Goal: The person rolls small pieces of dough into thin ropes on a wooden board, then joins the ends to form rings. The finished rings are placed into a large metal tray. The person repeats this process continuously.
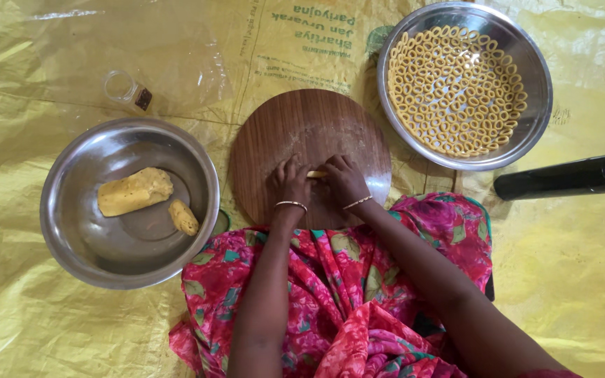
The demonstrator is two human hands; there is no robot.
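Head view: left hand and right hand pinched a thin dough strip on the round wooden board, for rolling; finished rings filled the steel bowl at two o'clock.

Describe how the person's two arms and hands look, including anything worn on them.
Both forearms are bare, with no sleeves in view. The left hand has a thin silver-coloured bangle at the wrist; the right hand has a similar slim bangle. No rings or gloves are discernible.

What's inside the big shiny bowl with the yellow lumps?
The steel bowl holds two lumps of yellow dough: a big block and a smaller piece. The rest is bare metal. Whatever lies beneath the lumps is hidden.
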